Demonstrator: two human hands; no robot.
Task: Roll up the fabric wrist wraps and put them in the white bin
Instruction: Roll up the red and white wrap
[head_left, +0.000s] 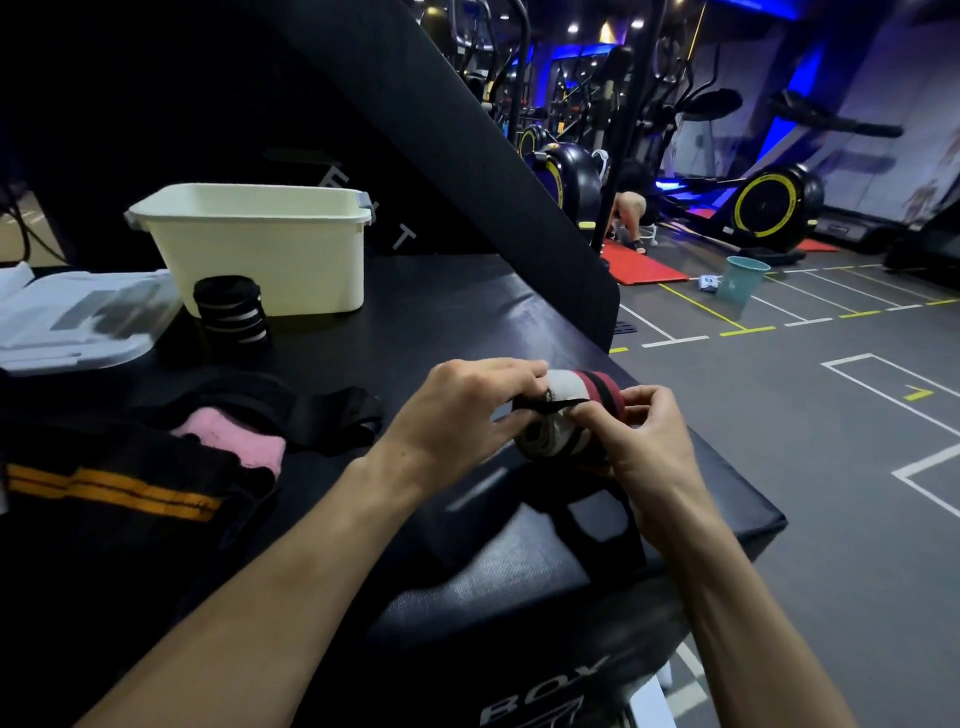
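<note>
Both hands work at the red, black and white wrist wrap (563, 415), held at about 4 o'clock on the black padded worktop (441, 322), close to its right edge. The left hand (457, 415) grips the roll's near end; the right hand (644, 436) pinches the outer layer. Best to keep the turns tight and press the tail flat. The white bin (260, 244) sits at 10 o'clock, a rolled black wrap (231, 312) touching its front. The path there looks open.
</note>
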